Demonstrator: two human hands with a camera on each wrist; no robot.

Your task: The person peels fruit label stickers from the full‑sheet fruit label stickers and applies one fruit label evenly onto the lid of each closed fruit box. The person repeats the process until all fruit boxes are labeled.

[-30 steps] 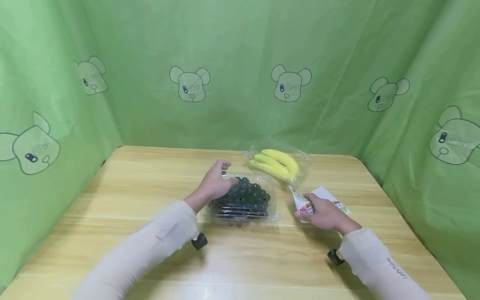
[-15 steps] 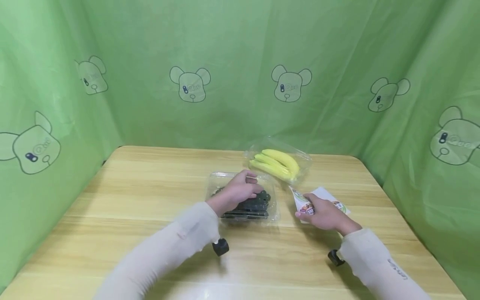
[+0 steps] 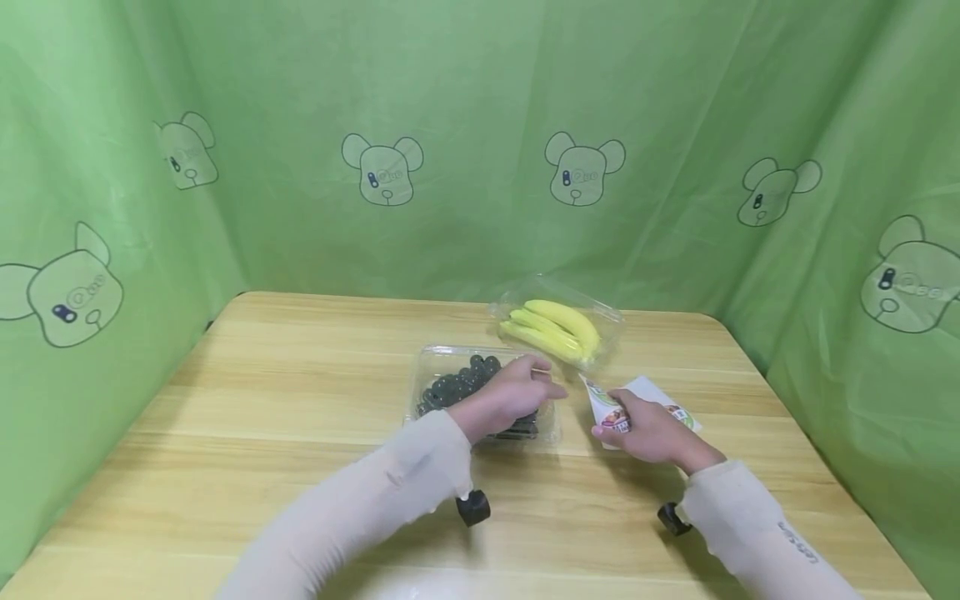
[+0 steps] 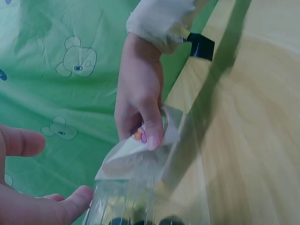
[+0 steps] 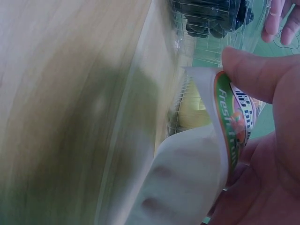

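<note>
My left hand [image 3: 516,390] hovers over the right part of a clear plastic fruit box [image 3: 429,357] with dark grapes [image 3: 450,388] in it. Its fingers are loosely extended and hold nothing; in the left wrist view its fingertips [image 4: 80,199] are apart from the label sheet. My right hand [image 3: 651,430] pinches a white sheet of printed fruit labels [image 3: 604,410] between thumb and fingers, to the right of the box. In the right wrist view the sheet bends, and a label [image 5: 229,124] reading "Fresh" shows by the thumb. The left hand covers some of the grapes.
Yellow bananas [image 3: 555,323] lie in another clear plastic box [image 3: 611,321] behind the grapes, towards the table's back edge. All of it rests on a wooden table [image 3: 300,400]. Green curtains [image 3: 480,233] with bear heads enclose the back and sides.
My left hand has moved right across the grape box, from its left side towards the label sheet, uncovering the grapes on the left. My right hand stays in place with the sheet.
</note>
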